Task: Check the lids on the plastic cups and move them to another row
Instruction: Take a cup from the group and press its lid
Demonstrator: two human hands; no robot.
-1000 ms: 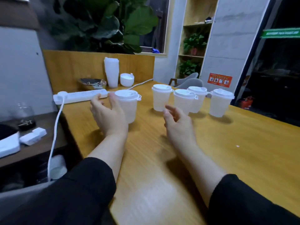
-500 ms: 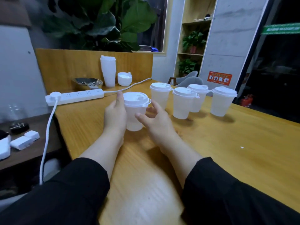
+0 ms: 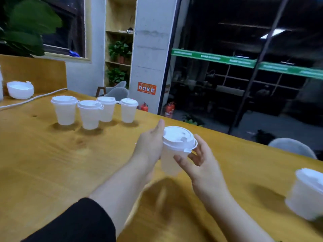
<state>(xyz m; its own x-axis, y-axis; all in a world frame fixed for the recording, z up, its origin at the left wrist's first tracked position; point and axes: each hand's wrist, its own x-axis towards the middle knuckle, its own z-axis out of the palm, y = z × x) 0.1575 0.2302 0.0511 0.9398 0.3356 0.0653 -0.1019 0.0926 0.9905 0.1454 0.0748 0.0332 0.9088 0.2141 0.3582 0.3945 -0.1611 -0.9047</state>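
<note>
A translucent plastic cup (image 3: 170,162) with a white lid (image 3: 178,137) hangs a little above the wooden table (image 3: 52,163), its shadow below it. My left hand (image 3: 150,145) grips its left side, thumb up along the lid's rim. On the cup's right side, my right hand (image 3: 201,163) holds it, thumb in front and fingers curled behind under the lid's tab. Several more lidded cups (image 3: 90,114) stand in a row at the far left. Another lidded cup (image 3: 307,193) stands at the right edge, blurred.
A white container (image 3: 20,89) and a white cable (image 3: 31,100) lie at the table's far left corner. The table's far edge runs diagonally behind the held cup. A grey chair back (image 3: 293,147) rises beyond that edge on the right.
The cup has been lifted off the table and carried to the right, away from the row, held between both hands. The view has swung right with it.
</note>
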